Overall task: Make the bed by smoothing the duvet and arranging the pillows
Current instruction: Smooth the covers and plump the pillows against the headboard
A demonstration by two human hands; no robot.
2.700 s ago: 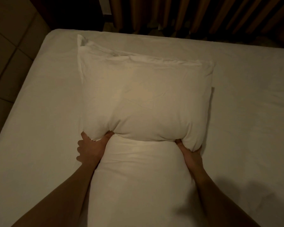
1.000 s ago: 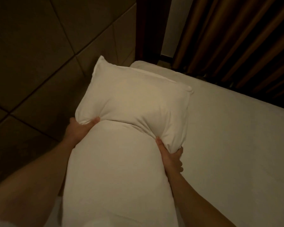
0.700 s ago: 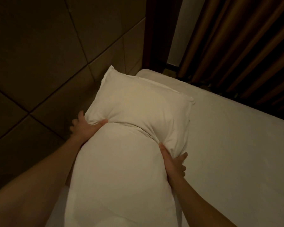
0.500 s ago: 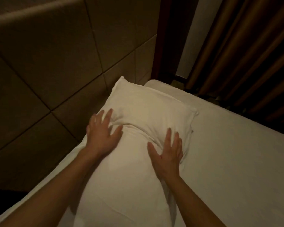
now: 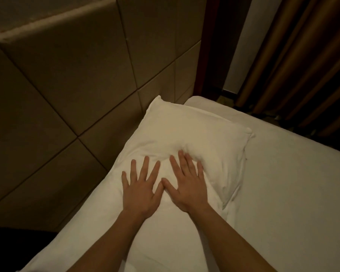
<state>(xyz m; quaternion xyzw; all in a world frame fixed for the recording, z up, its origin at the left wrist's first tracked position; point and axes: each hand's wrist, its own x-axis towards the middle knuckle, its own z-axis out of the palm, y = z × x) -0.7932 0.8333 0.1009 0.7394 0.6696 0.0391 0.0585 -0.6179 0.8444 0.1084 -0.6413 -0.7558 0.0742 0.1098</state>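
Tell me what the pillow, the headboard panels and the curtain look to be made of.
Pillow: white woven fabric, probably cotton, matte; it creases and dents softly under the hands.
Headboard panels: padded upholstery, maybe leatherette or fabric, dull sheen, with stitched seams between squares.
Curtain: brown cloth hanging in vertical folds; the weave is too dim to tell.

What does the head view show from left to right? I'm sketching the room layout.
Padded headboard → left hand → right hand → bed sheet, with brown curtains above it at far right.
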